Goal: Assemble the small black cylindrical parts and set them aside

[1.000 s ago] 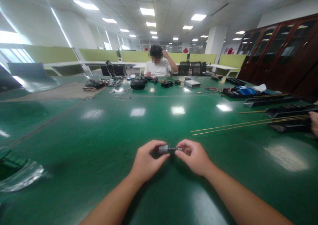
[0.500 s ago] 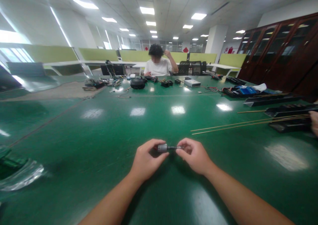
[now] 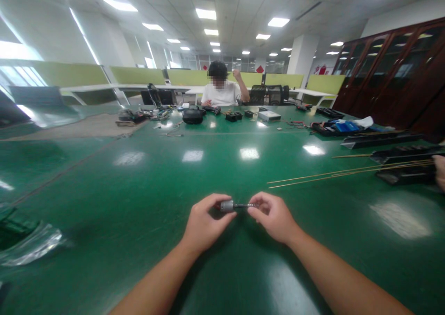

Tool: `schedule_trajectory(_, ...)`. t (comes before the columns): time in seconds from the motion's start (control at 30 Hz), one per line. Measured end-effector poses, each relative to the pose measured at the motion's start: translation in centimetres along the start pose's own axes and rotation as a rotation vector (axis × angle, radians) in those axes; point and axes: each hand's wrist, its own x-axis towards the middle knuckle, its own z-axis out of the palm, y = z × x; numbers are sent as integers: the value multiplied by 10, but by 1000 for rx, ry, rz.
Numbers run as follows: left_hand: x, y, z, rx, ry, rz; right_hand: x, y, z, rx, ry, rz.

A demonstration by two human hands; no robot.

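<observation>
Just above the green table (image 3: 146,180), both hands work at a small grey metal cylinder (image 3: 227,206) with a thin dark rod (image 3: 241,206) sticking out of its right end. My left hand (image 3: 205,222) is closed on the cylinder from the left, thumb below and fingers above. A bit of something dark red shows behind those fingers. My right hand (image 3: 274,215) pinches the rod's far end, where it looks silvery and ridged. The fingers hide the rod's tip. The whole piece lies about level.
Thin brass-coloured rods (image 3: 313,177) reach in from the right, over black channel-shaped parts (image 3: 396,176), with another person's hand (image 3: 440,169) beside them. A clear plastic thing (image 3: 34,245) lies at left. Across the table, a person in a white shirt (image 3: 220,94) sits behind a black case (image 3: 193,116).
My right fingers have shifted slightly right along the rod, so a little more of its ridged end shows. The left hand keeps its hold on the cylinder.
</observation>
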Motion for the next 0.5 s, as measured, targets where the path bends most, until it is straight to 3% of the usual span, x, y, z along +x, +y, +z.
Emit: schedule_trajectory(0.5,1,0,1,0,12,5,1,1,-2,11,12,-16)
